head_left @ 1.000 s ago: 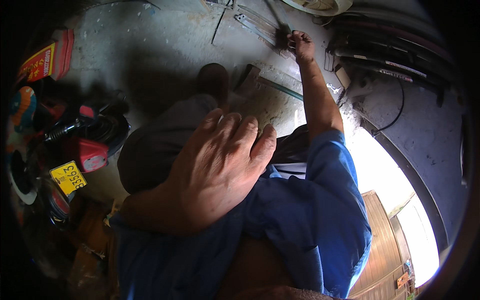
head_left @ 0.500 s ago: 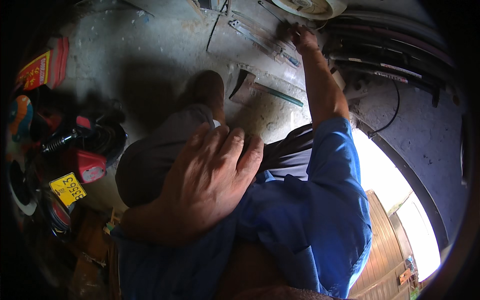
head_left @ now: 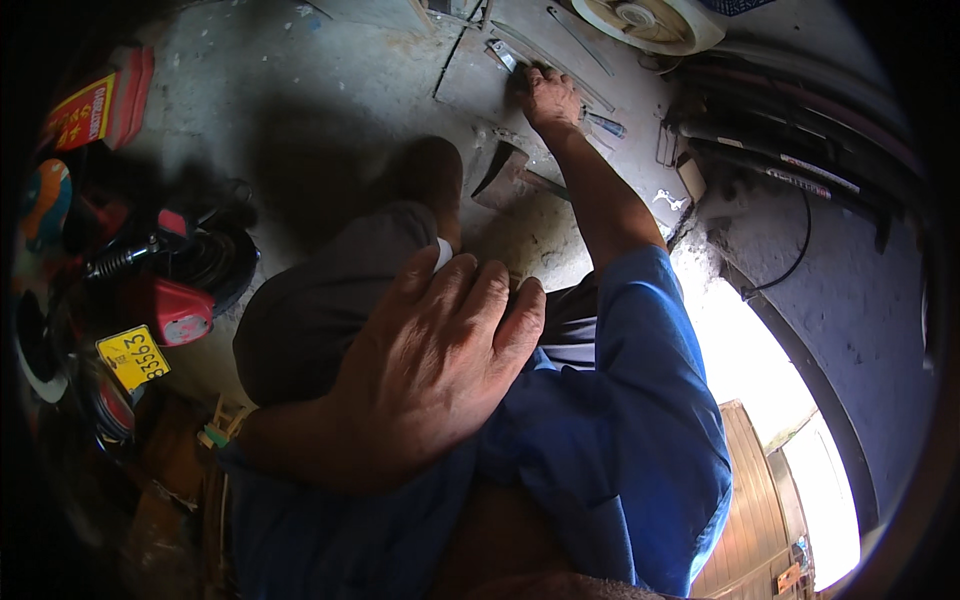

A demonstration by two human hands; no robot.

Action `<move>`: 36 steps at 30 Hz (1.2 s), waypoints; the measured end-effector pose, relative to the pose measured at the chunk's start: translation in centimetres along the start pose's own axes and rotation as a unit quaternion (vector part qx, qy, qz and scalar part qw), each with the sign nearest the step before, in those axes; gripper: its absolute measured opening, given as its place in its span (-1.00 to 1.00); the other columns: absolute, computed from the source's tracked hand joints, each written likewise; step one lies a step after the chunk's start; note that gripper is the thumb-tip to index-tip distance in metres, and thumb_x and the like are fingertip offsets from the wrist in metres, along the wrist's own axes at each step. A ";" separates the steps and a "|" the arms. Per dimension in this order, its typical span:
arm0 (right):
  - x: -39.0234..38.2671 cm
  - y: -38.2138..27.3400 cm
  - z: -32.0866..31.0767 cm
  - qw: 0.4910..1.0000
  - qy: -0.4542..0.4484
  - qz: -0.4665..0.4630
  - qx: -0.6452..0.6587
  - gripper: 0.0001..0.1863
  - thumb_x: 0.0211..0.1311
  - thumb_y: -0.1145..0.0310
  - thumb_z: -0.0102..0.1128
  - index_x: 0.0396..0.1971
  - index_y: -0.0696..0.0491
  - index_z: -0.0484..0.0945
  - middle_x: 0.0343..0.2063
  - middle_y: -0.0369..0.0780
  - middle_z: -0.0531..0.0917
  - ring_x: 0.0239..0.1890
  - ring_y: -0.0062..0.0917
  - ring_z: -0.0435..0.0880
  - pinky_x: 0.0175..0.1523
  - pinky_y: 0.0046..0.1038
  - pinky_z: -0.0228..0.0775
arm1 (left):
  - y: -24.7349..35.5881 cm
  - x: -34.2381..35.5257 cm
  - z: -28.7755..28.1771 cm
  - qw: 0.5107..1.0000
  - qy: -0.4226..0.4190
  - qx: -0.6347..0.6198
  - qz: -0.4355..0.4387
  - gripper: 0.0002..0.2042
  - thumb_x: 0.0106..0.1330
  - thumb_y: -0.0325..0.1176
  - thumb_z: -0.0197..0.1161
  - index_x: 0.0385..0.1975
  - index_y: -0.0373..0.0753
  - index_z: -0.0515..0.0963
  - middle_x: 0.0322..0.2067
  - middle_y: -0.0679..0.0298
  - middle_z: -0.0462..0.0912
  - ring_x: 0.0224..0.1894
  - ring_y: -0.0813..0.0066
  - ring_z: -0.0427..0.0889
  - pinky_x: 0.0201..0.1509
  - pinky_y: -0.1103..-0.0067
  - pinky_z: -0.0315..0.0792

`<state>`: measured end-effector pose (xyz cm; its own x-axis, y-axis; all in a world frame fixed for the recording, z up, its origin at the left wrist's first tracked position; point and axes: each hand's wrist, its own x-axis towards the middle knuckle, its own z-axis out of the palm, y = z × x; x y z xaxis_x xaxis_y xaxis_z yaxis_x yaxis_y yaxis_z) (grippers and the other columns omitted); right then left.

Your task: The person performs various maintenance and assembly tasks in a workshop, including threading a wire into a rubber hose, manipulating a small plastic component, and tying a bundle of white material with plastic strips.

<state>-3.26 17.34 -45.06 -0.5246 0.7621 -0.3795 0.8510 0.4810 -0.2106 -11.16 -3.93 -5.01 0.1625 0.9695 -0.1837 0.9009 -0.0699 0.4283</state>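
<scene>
My left hand (head_left: 445, 370) lies over my lap, palm down, fingers slightly bent and spread, with no object visible in it. My right hand (head_left: 548, 98) reaches out to a group of flat metal pieces (head_left: 500, 55) on a grey board (head_left: 462, 85) on the floor; its fingers are curled down on them, and what they grip is hidden. A handled tool (head_left: 610, 126) lies just right of that hand. Below it, nearer my bare leg, lies an axe head (head_left: 500, 178) on a shaft (head_left: 550, 186). A thin metal rod (head_left: 582, 40) lies beyond the hand.
A red-and-black scooter (head_left: 180, 290) stands at left, with red signs (head_left: 95, 105) behind it. At right are black tubular bars (head_left: 760, 150), a pale round fan-like object (head_left: 640, 22) and a hanging cable (head_left: 805, 230). A bright doorway (head_left: 830, 490) and wooden panel (head_left: 745, 500) are lower right.
My right hand has moved left from the thin rod near the round object onto the flat metal pieces. The rod now lies free. My left hand stays over my lap.
</scene>
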 end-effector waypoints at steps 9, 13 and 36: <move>2.3 -1.8 2.0 0.999 0.005 0.009 -0.048 -0.64 0.31 0.24 0.09 0.09 -0.10 0.53 0.14 -0.21 0.56 0.24 -0.25 0.49 0.20 -0.13 0.37 | 0.1 -0.1 -0.5 0.999 -0.038 -0.016 -0.022 -0.52 0.13 -0.30 0.31 0.09 -0.28 0.54 -0.04 0.06 0.56 0.03 0.17 0.58 0.22 0.20 0.42; 1.5 -2.7 1.1 0.998 -0.011 -0.018 -0.052 -0.63 0.27 0.25 0.10 0.07 -0.06 0.51 0.08 -0.18 0.61 0.21 -0.22 0.54 0.20 -0.16 0.40 | 0.0 -0.1 -0.8 0.999 -0.043 -0.020 -0.022 -0.54 0.14 -0.31 0.29 0.08 -0.29 0.54 -0.05 0.05 0.56 0.03 0.17 0.58 0.21 0.20 0.42; 6.1 9.8 -3.2 0.998 0.033 -0.045 0.018 -0.59 0.42 0.16 -0.13 0.10 -0.01 0.56 -0.01 -0.04 0.67 0.04 -0.05 0.63 0.12 -0.15 0.47 | 0.0 -0.6 -0.9 0.997 -0.066 -0.030 -0.023 -0.56 0.20 -0.35 0.25 0.11 -0.30 0.52 -0.04 0.05 0.56 0.06 0.17 0.57 0.26 0.21 0.40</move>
<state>1.82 28.10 -46.61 -0.5988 0.7438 -0.2969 0.7996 0.5343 -0.2742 -11.64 -4.31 -4.08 0.1765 0.9313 -0.3187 0.8833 -0.0070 0.4687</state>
